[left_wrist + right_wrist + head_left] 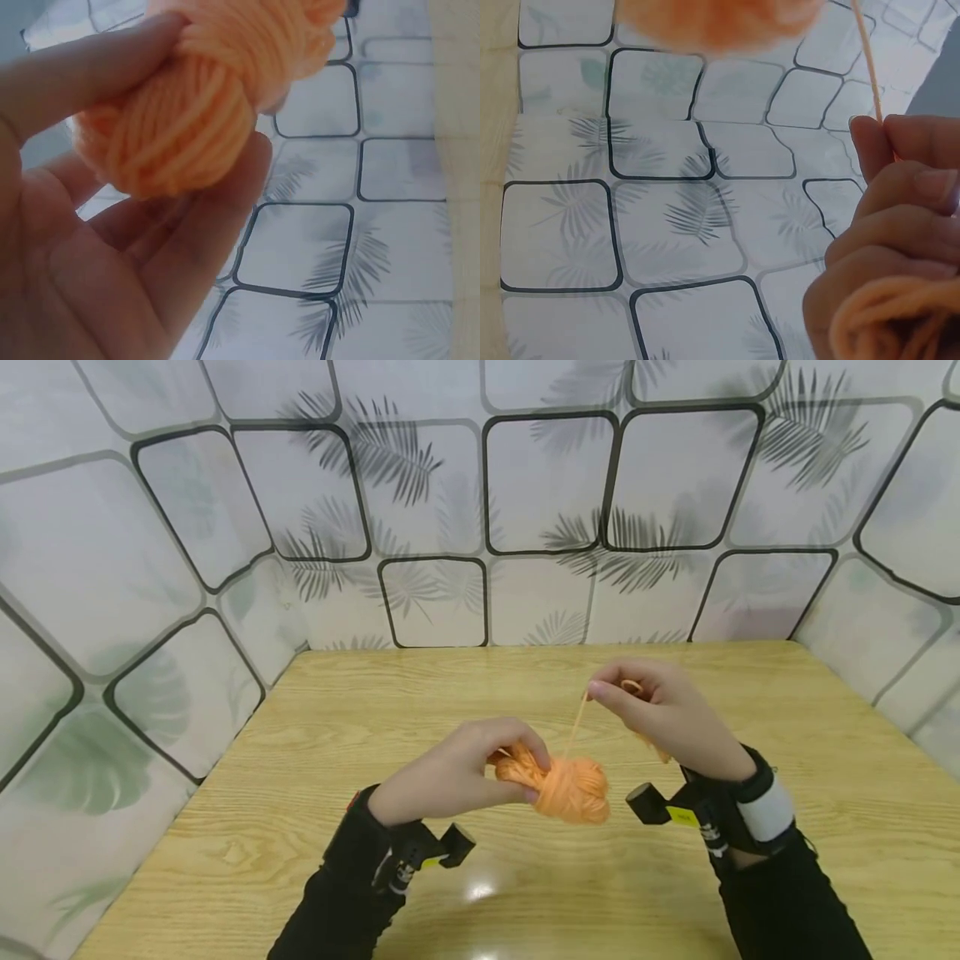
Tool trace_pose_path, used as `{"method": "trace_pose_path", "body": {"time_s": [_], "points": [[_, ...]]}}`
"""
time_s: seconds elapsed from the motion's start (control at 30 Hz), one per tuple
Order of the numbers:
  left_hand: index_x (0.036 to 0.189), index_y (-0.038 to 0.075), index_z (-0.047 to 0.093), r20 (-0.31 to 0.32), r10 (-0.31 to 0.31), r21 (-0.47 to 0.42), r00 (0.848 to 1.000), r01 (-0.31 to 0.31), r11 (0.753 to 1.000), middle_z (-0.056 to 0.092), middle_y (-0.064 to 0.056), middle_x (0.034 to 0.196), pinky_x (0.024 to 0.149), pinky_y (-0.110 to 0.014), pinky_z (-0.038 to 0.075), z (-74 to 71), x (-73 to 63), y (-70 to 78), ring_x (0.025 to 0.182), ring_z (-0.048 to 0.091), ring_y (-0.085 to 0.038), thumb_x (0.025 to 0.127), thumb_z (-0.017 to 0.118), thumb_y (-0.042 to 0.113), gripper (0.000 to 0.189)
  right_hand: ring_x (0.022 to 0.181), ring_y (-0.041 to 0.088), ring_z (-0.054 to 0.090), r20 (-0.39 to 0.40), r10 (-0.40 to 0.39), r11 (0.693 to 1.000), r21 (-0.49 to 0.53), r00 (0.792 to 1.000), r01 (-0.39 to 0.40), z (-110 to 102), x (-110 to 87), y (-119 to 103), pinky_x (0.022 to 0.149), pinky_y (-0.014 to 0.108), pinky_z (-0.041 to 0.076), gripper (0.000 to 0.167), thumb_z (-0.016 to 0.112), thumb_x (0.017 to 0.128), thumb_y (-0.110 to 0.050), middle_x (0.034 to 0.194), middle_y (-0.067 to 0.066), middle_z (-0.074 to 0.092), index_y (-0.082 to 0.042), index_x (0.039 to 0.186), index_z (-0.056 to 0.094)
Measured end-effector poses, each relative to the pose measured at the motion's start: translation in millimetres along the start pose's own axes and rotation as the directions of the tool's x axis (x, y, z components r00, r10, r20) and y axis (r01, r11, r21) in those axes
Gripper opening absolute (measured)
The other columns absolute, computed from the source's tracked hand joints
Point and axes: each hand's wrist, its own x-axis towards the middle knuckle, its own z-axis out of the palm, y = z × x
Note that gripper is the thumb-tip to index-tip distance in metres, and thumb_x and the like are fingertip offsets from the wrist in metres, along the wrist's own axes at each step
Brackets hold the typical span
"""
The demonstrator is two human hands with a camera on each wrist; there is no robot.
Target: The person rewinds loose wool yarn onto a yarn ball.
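Note:
An orange ball of yarn is held above the table by my left hand, its thumb on the near side and fingers over the far side. In the left wrist view the wound strands of the yarn ball show close up between thumb and fingers. A single taut strand rises from the ball to my right hand, which pinches it between thumb and forefinger. More loose yarn lies looped in the right palm, under curled fingers.
The wooden table stretches out below both hands. Behind it and at both sides stand walls covered with a pattern of rounded frames and leaves. Each wrist carries a strapped camera over a black sleeve.

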Motion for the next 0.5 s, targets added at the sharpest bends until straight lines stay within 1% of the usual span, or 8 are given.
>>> {"method": "trace_pose_path", "body": {"time_s": [0.1, 0.27, 0.33, 0.4, 0.43, 0.5], "points": [[0.102, 0.009, 0.059, 0.005, 0.017, -0.104, 1.000, -0.017, 0.994, 0.059, 0.000, 0.099, 0.069, -0.024, 0.048, -0.7, -1.2, 0.4, 0.081, 0.052, -0.009, 0.083, 0.068, 0.005, 0.021, 0.035, 0.012, 0.026, 0.032, 0.003, 1.000, 0.009, 0.999, -0.004, 2.6, 3.7, 5.8, 0.034, 0.026, 0.027, 0.013, 0.052, 0.094, -0.009, 0.053, 0.001, 0.033, -0.011, 0.092, 0.065], [0.103, 0.005, 0.058, -0.013, 0.042, -0.248, 0.999, -0.044, 0.968, 0.058, -0.005, 0.103, 0.071, -0.027, 0.048, -2.6, -4.6, 1.6, 0.084, 0.053, -0.013, 0.082, 0.066, 0.000, 0.023, 0.040, 0.011, 0.031, 0.111, 0.008, 1.000, -0.012, 0.994, -0.007, 8.5, 9.2, 11.7, 0.040, 0.026, 0.032, 0.012, 0.054, 0.093, -0.009, 0.062, 0.000, 0.042, -0.011, 0.091, 0.065], [0.104, 0.003, 0.057, -0.035, 0.053, -0.283, 0.998, -0.061, 0.957, 0.057, -0.008, 0.105, 0.072, -0.028, 0.048, -3.7, -6.3, 2.2, 0.087, 0.054, -0.015, 0.082, 0.065, -0.002, 0.024, 0.045, 0.010, 0.034, 0.143, 0.008, 1.000, -0.022, 0.990, -0.005, 11.5, 10.8, 12.9, 0.044, 0.026, 0.034, 0.012, 0.054, 0.093, -0.008, 0.068, 0.000, 0.049, -0.013, 0.091, 0.065], [0.104, 0.001, 0.055, -0.064, 0.066, -0.321, 0.996, -0.083, 0.944, 0.055, -0.011, 0.107, 0.074, -0.029, 0.048, -4.7, -7.6, 2.8, 0.091, 0.054, -0.017, 0.082, 0.065, -0.004, 0.024, 0.049, 0.011, 0.038, 0.175, 0.006, 1.000, -0.006, 0.984, -0.005, 15.2, 11.9, 14.5, 0.048, 0.026, 0.037, 0.013, 0.054, 0.093, -0.009, 0.075, 0.000, 0.053, -0.014, 0.091, 0.065], [0.105, 0.000, 0.054, -0.080, 0.067, -0.348, 0.995, -0.091, 0.933, 0.055, -0.012, 0.108, 0.075, -0.029, 0.049, -5.2, -8.3, 3.0, 0.093, 0.054, -0.018, 0.083, 0.064, -0.004, 0.024, 0.050, 0.013, 0.039, 0.192, -0.001, 1.000, 0.014, 0.981, -0.002, 17.3, 12.5, 16.3, 0.047, 0.027, 0.037, 0.013, 0.053, 0.094, -0.010, 0.075, 0.001, 0.054, -0.014, 0.091, 0.065], [0.106, -0.003, 0.052, -0.119, 0.055, -0.406, 0.991, -0.099, 0.909, 0.053, -0.013, 0.111, 0.076, -0.029, 0.050, -5.8, -9.6, 3.9, 0.095, 0.054, -0.019, 0.083, 0.063, -0.003, 0.025, 0.057, 0.015, 0.046, 0.228, -0.050, 0.996, 0.077, 0.972, 0.033, 21.8, 13.4, 24.6, 0.052, 0.029, 0.043, 0.012, 0.054, 0.094, -0.012, 0.080, 0.003, 0.059, -0.013, 0.094, 0.066]]}}
